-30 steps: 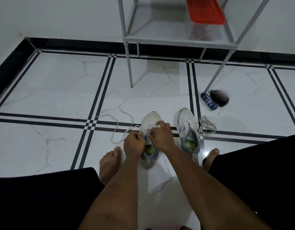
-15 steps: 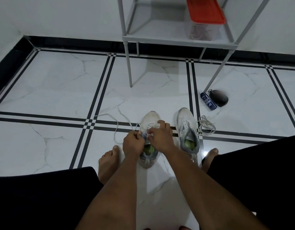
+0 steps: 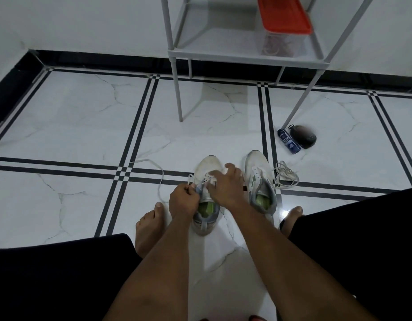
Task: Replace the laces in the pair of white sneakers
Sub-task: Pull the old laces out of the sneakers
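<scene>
My left hand (image 3: 184, 200) pinches the white lace (image 3: 162, 179); my right hand (image 3: 226, 185), fingers loosely curved, rests on the left sneaker (image 3: 206, 170).

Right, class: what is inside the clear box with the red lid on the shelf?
Through the clear wall of the box, under its red lid, loops of something pale and cord-like show. What they are is too blurred to tell, and the lid covers the upper part of the box.
</scene>
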A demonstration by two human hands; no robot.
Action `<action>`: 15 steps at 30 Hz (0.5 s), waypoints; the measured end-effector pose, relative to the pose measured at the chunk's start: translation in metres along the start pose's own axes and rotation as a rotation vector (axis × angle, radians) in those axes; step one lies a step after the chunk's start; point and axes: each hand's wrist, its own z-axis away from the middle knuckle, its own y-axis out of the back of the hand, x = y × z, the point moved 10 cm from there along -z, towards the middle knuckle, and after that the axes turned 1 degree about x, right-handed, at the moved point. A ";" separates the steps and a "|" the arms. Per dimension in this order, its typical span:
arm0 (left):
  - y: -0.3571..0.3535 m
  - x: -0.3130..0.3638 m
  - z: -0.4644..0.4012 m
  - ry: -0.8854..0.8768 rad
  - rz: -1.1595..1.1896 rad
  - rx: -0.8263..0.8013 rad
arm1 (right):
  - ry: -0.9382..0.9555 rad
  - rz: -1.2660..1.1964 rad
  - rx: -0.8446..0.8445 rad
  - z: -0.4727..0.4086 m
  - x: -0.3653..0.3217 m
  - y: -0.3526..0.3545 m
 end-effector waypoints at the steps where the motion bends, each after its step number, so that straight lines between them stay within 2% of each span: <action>1: 0.001 0.001 0.000 -0.010 0.001 0.004 | 0.040 0.038 -0.048 0.005 -0.007 -0.014; 3: 0.002 0.001 0.000 -0.018 0.001 0.008 | 0.089 -0.002 -0.047 0.010 -0.014 -0.022; 5: 0.004 0.000 -0.001 -0.010 -0.005 0.011 | 0.074 -0.171 0.020 0.004 -0.010 -0.010; 7: 0.003 -0.001 -0.001 0.002 -0.002 0.012 | -0.026 -0.382 0.086 -0.010 0.002 0.015; 11: 0.002 -0.002 -0.002 0.029 0.013 0.006 | -0.236 -0.744 0.328 -0.031 0.028 0.069; 13: 0.001 -0.001 -0.003 0.033 0.009 0.000 | -0.346 -0.843 0.411 -0.025 0.044 0.074; 15: 0.001 0.001 -0.001 0.026 -0.007 0.000 | -0.437 -0.791 0.384 -0.014 0.059 0.062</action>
